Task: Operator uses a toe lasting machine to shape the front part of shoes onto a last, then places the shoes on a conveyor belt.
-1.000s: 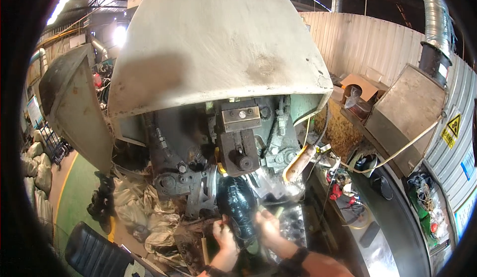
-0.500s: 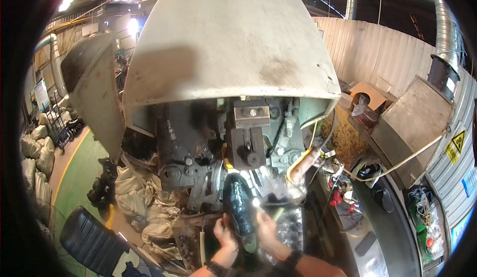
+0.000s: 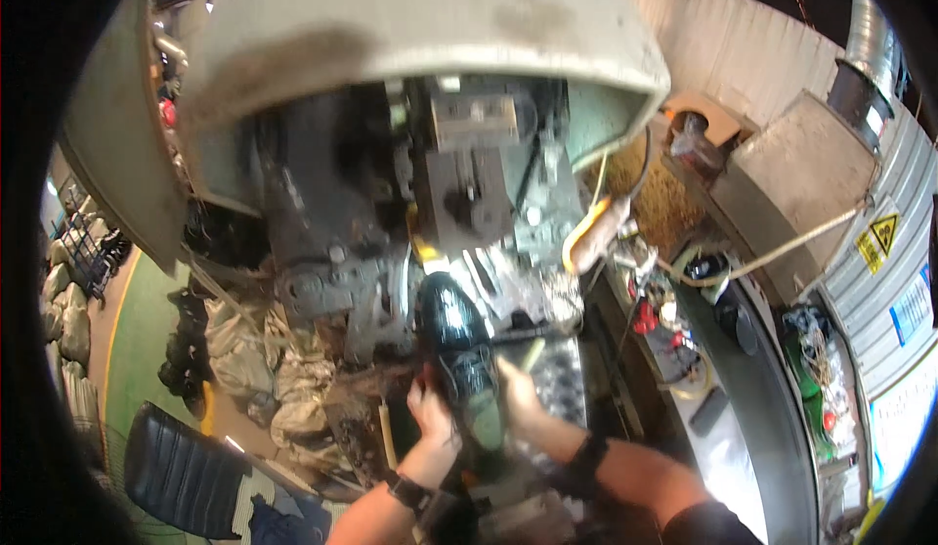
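Observation:
A glossy black lace-up shoe [image 3: 451, 322] lies between my hands, its toe toward the machine [image 3: 476, 193] and its heel toward me. A green form, likely a shoe last [image 3: 486, 418], shows in its opening. My left hand [image 3: 430, 410] is closed on the shoe's left side near the heel. On the other side my right hand [image 3: 520, 396] grips it, with the fingertips partly blurred. The toe is right by the bright metal parts at the front of the machine; whether it touches them I cannot tell.
A large pale hood [image 3: 420, 17] overhangs the machine. To its right hangs a yellow-edged handle-like piece [image 3: 598, 235]. A bench [image 3: 718, 467] with small red items runs along the right. At left are a black padded chair [image 3: 181, 472] and cream sacks [image 3: 239, 349].
The view has shifted, so the machine sits higher and further left. The shoe has turned in my hands, and its laces and more of the green form now show.

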`<action>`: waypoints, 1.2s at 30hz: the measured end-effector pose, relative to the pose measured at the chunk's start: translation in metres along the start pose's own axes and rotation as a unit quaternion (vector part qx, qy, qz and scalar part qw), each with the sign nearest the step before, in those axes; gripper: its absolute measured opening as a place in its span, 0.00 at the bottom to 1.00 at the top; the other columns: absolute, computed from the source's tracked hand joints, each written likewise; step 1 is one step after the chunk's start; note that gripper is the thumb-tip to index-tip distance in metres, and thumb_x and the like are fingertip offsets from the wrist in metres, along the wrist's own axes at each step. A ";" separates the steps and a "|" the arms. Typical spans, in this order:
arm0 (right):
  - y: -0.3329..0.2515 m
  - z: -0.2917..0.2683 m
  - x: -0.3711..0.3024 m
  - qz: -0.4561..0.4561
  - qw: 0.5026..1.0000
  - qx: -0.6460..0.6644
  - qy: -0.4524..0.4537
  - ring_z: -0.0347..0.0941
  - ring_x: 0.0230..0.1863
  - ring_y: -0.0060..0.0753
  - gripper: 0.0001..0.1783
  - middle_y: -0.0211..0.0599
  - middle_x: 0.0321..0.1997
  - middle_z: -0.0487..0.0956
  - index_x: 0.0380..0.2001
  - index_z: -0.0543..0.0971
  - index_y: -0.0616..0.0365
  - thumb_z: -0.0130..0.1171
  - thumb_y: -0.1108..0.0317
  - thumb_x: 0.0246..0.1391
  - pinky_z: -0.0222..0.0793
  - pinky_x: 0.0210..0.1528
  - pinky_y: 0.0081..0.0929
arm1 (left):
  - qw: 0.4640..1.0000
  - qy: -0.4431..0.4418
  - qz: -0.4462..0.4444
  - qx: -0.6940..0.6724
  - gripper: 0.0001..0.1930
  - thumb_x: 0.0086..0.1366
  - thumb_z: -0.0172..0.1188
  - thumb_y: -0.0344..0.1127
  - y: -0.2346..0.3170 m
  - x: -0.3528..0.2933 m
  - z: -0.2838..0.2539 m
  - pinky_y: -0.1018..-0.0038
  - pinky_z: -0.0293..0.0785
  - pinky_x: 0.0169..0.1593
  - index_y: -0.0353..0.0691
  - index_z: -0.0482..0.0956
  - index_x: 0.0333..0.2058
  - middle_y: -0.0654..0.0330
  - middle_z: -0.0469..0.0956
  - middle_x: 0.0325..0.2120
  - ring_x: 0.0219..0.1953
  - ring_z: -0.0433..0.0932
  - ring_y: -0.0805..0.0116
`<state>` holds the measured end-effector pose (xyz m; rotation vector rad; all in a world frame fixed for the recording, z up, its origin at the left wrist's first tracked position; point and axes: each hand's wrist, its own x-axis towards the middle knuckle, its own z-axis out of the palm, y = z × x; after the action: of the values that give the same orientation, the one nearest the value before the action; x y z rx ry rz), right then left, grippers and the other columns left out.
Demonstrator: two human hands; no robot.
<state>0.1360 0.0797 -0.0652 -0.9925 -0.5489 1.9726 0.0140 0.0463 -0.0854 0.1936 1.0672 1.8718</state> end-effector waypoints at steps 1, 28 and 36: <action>-0.012 0.002 -0.002 0.059 0.998 0.025 -0.018 0.79 0.44 0.31 0.29 0.37 0.47 0.83 0.55 0.77 0.60 0.44 0.45 0.71 0.75 0.51 0.31 | 0.996 -0.045 -0.060 -0.057 0.17 0.76 0.50 0.42 0.011 -0.008 0.011 0.71 0.80 0.40 0.32 0.76 0.46 0.55 0.81 0.37 0.35 0.81 0.67; -0.054 -0.042 -0.025 -0.165 0.803 -0.563 -0.105 0.81 0.29 0.39 0.35 0.46 0.34 0.83 0.65 0.69 0.54 0.51 0.41 0.65 0.78 0.36 0.36 | 0.974 -0.188 0.053 0.111 0.26 0.80 0.37 0.49 0.045 -0.044 0.012 0.70 0.71 0.58 0.31 0.69 0.58 0.56 0.76 0.52 0.52 0.75 0.68; -0.055 -0.081 -0.062 -0.253 0.428 -0.861 -0.107 0.81 0.29 0.54 0.19 0.51 0.30 0.83 0.50 0.77 0.55 0.53 0.55 0.63 0.76 0.34 0.50 | 0.823 -0.023 0.257 0.506 0.60 0.44 0.81 0.45 0.034 -0.085 0.043 0.62 0.70 0.60 0.28 0.50 0.67 0.38 0.72 0.55 0.55 0.75 0.49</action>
<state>0.2489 0.0597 -0.0483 -1.2169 -2.8524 0.2640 0.0609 -0.0010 -0.0099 1.2352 2.0390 1.5062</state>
